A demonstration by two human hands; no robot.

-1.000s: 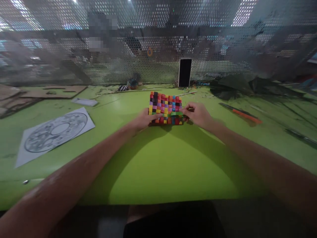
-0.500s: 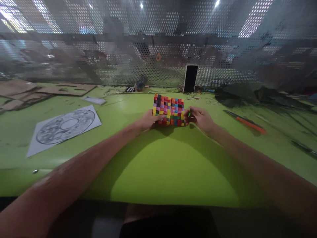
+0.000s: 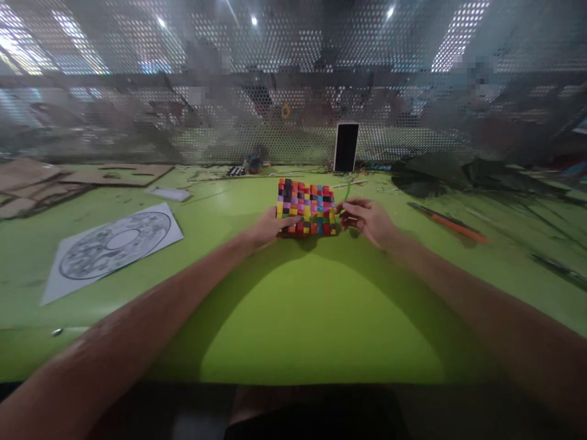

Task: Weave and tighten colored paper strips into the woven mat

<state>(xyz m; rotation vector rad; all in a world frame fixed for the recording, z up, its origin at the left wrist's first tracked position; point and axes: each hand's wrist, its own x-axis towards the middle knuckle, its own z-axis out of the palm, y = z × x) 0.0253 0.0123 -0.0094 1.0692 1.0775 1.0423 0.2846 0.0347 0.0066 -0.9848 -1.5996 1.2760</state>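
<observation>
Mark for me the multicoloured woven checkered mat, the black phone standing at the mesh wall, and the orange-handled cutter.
multicoloured woven checkered mat (image 3: 306,205), head view, centre of weave.
black phone (image 3: 346,147), head view, middle of screen.
orange-handled cutter (image 3: 454,225), head view, orange handle.

- The place looked like a craft workshop, set up around a broad green worktable (image 3: 293,318).
- A perforated metal screen (image 3: 137,116) closed off the far edge of the table, with ceiling lights glinting through its holes.
- Cut cardboard sheets (image 3: 114,174) lay at the far left, near a printed circular pattern sheet (image 3: 112,247).
- An orange-handled utility knife (image 3: 447,223) rested at the right, beside a heap of dark material (image 3: 440,168).
- A phone (image 3: 346,147) stood propped against the screen.
</observation>
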